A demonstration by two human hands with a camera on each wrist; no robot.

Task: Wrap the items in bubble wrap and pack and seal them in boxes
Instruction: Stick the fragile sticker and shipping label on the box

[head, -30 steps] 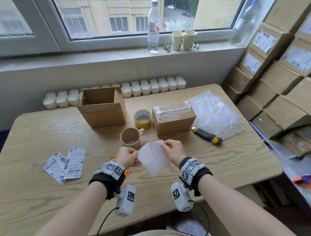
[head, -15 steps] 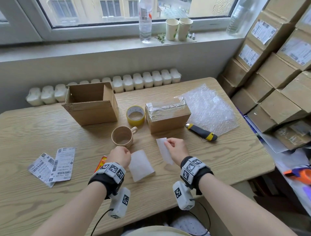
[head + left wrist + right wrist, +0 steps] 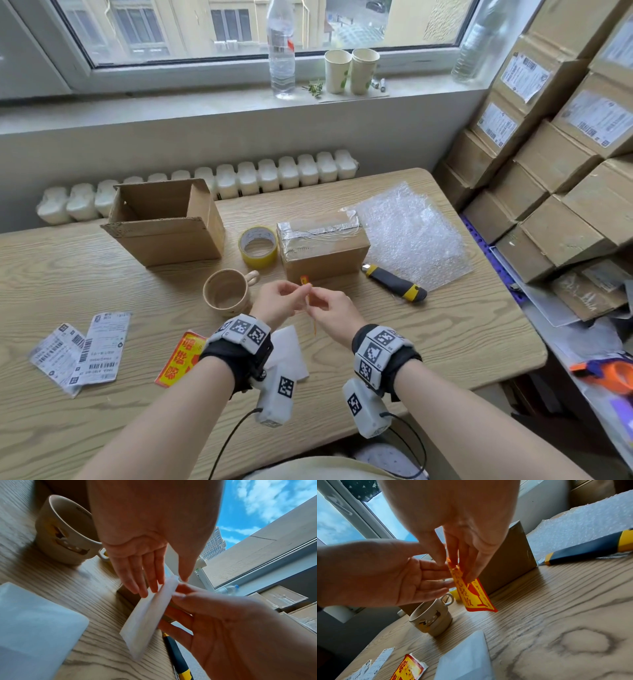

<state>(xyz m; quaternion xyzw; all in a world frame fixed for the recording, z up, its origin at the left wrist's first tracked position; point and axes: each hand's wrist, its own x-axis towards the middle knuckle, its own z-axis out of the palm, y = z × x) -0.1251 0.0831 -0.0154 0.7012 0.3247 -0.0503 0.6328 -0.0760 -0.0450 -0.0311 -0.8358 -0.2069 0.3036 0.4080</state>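
Both hands meet over the table in front of the taped-shut cardboard box (image 3: 322, 250). My left hand (image 3: 301, 292) and right hand (image 3: 313, 297) pinch a red-and-yellow sticker (image 3: 474, 596) by its top edge; it hangs upright, edge-on in the head view. Its white back (image 3: 149, 615) shows in the left wrist view, between the left hand (image 3: 164, 582) and the right hand's fingers (image 3: 180, 609). A beige mug (image 3: 227, 291) stands just left of the hands. An open box (image 3: 164, 222) sits at the back left, a sheet of bubble wrap (image 3: 411, 233) at the right.
A yellow tape roll (image 3: 258, 246) lies between the two boxes, a utility knife (image 3: 394, 284) at the bubble wrap's edge. A white backing sheet (image 3: 287, 349), another red-yellow sticker (image 3: 178, 363) and shipping labels (image 3: 82, 349) lie near the front. Stacked cartons (image 3: 555, 164) fill the right side.
The white backing sheet that both hands held has been laid on the table. The left hand came back to join the right, and both now pinch the peeled sticker.
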